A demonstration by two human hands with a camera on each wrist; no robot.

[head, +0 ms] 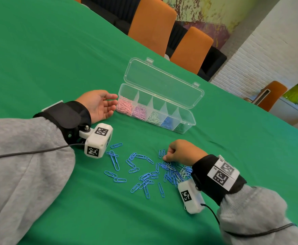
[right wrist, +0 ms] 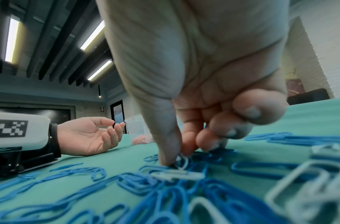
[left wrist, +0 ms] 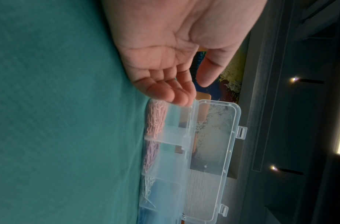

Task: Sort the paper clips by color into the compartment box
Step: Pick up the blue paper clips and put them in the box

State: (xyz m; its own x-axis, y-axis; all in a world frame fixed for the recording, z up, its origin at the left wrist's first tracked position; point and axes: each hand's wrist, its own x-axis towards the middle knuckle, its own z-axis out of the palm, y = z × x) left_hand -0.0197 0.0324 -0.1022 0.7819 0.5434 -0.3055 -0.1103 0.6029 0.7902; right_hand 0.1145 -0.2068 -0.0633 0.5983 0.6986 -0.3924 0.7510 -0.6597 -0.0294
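Head view: right hand (head: 181, 151) curled, fingertips down on the blue paper clips (head: 144, 175) scattered on the green tabletop (head: 56, 59). Left hand (head: 98, 105) lies palm-up, relaxed, holding nothing, beside the compartment box (head: 189, 119).

Left wrist view: fingers (left wrist: 177, 92) loosely bent near the box's pink end.

Right wrist view: thumb and fingers (right wrist: 190, 139) pinch a white clip (right wrist: 183, 162) atop the pile.

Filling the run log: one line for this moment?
right hand: pinching white clip | left hand: open, idle | box: lid open
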